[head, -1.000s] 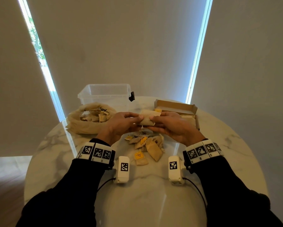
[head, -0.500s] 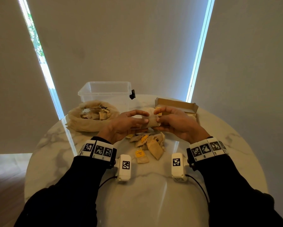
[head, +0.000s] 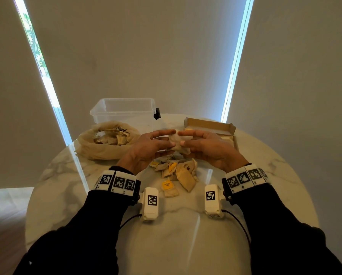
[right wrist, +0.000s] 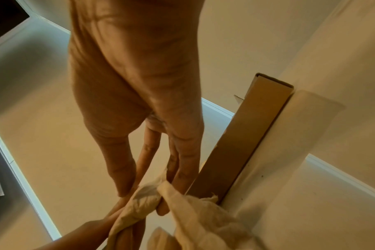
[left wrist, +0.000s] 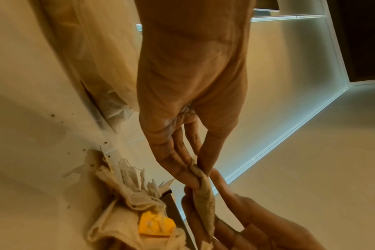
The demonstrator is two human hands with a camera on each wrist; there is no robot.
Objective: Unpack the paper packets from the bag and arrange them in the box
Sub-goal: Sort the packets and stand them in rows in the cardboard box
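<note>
Both hands are together above the marble table (head: 265, 175): the left hand (head: 146, 147) and the right hand (head: 209, 147) each pinch one end of the same crumpled paper packet (head: 179, 144) between thumb and fingers, probably to flatten it so that it lies neatly in the cardboard box (head: 209, 126) just behind the right hand. Under the hands lies one loose heap of packets (head: 178, 171), perhaps seven or eight, with three yellow tags showing, though they overlap too much for a sure count. More packets wait in the one mesh bag (head: 106, 151) at the left, before one clear plastic tub (head: 124, 110).
</note>
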